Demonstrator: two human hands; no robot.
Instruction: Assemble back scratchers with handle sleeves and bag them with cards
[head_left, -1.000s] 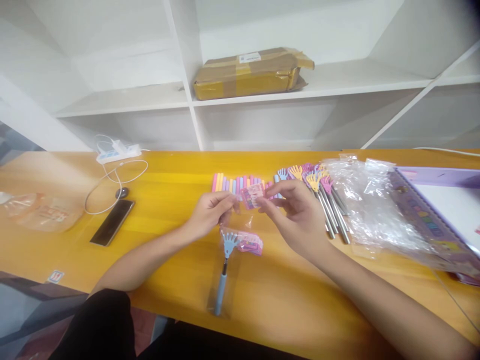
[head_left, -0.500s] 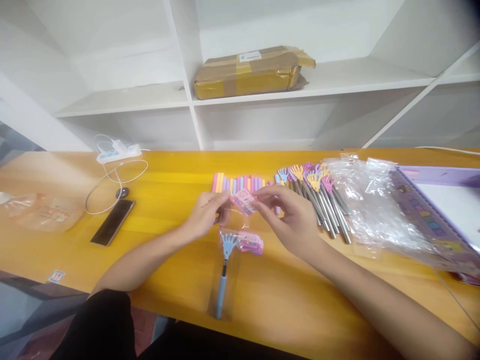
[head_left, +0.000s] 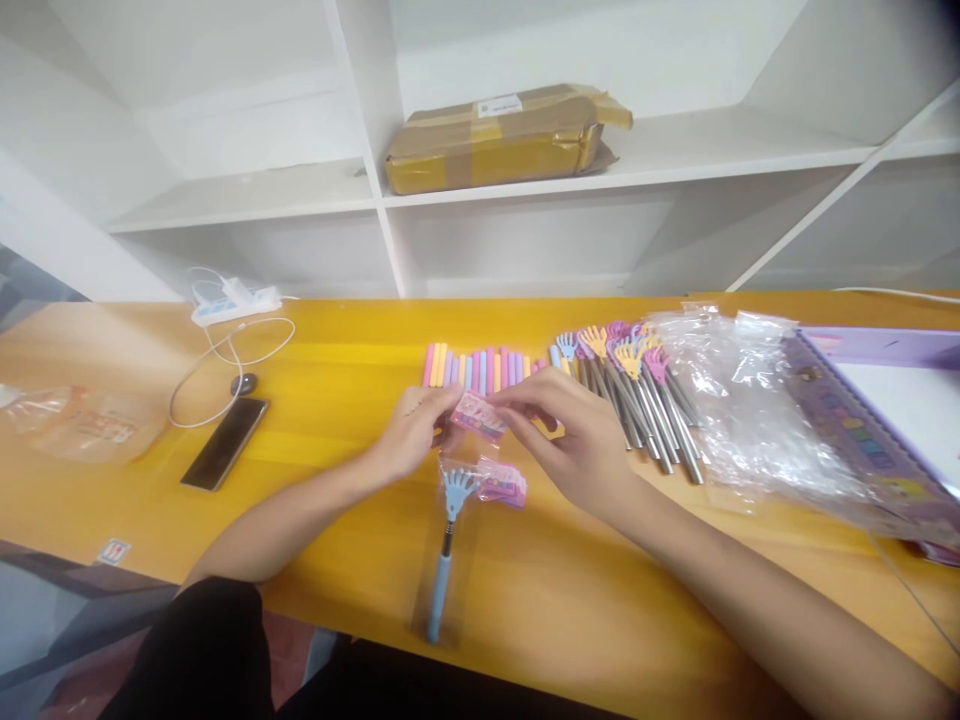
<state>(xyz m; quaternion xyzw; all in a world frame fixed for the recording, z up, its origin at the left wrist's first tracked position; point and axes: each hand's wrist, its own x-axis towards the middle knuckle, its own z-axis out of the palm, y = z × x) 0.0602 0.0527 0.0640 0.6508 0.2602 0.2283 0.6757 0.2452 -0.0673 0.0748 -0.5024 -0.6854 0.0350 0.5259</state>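
A small pink printed card (head_left: pixel 478 416) is pinched between my left hand (head_left: pixel 411 430) and my right hand (head_left: pixel 574 435). The left thumb lies on the card's left end; the right thumb and forefinger close on its right end. Just below, a light blue hand-shaped back scratcher (head_left: pixel 439 590) lies inside a clear plastic bag (head_left: pixel 466 575) on the table. The bag's upper end reaches toward my left fingers; whether they grip it, I cannot tell. Beside the scratcher's head sits a small stack of pink cards (head_left: pixel 505 487). Pastel tubes (head_left: pixel 480 366) line up behind my hands.
At right lie a pile of back scratchers (head_left: pixel 660 415) with metal rods, a heap of clear bags (head_left: pixel 772 430) and a purple box (head_left: pixel 847 420). A phone (head_left: pixel 225 444), cable and power strip (head_left: pixel 237 305) are at left. A taped parcel (head_left: pixel 495 155) rests on the shelf behind.
The card has turned flatter and dropped slightly, moving a little left. My right hand has shifted slightly left with it. The bagged back scratcher stays in place.
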